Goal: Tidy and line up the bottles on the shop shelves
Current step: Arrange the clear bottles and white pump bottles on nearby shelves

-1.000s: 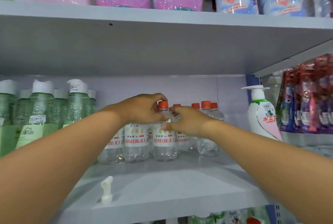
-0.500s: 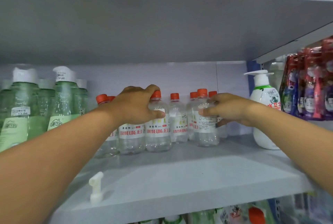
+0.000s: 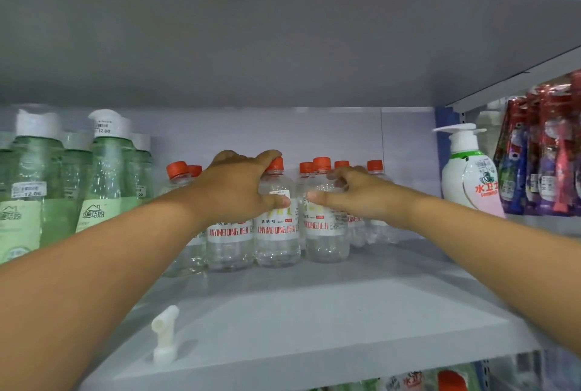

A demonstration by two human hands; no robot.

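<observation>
Clear plastic bottles (image 3: 276, 233) with orange screw caps stand clustered mid-frame at the back of the grey shelf (image 3: 314, 321), upright, roughly in rows, front row of about four touching side by side. White wrap labels, red print reads "JUNYIMEIQING JIEJI", small Chinese characters above it too blurred to read. Contents look colourless

Left hand (image 3: 239, 189) wraps the shoulder of one front bottle, fingers curled over behind the cap, thumb pressed on the front above the label. Right hand (image 3: 361, 195) is on the neighbouring bottle (image 3: 325, 233) just to the right, thumb on its front, fingers bent around the upper part; looks like a loose grasp, can't tell how firm. The two thumbs nearly meet

Left of frame: tall green translucent bottles (image 3: 103, 183) with white flip caps, price stickers reading "12.00", pale green labels with a house logo. Right of frame: white pump bottle (image 3: 468, 176), red Chinese characters on a rounded label. Far right: glossy red and purple pouches (image 3: 544, 154), on the adjoining shelf. Lower left of frame: a loose white plastic nozzle (image 3: 164, 335) standing near the shelf's front edge, well apart from the bottles
</observation>
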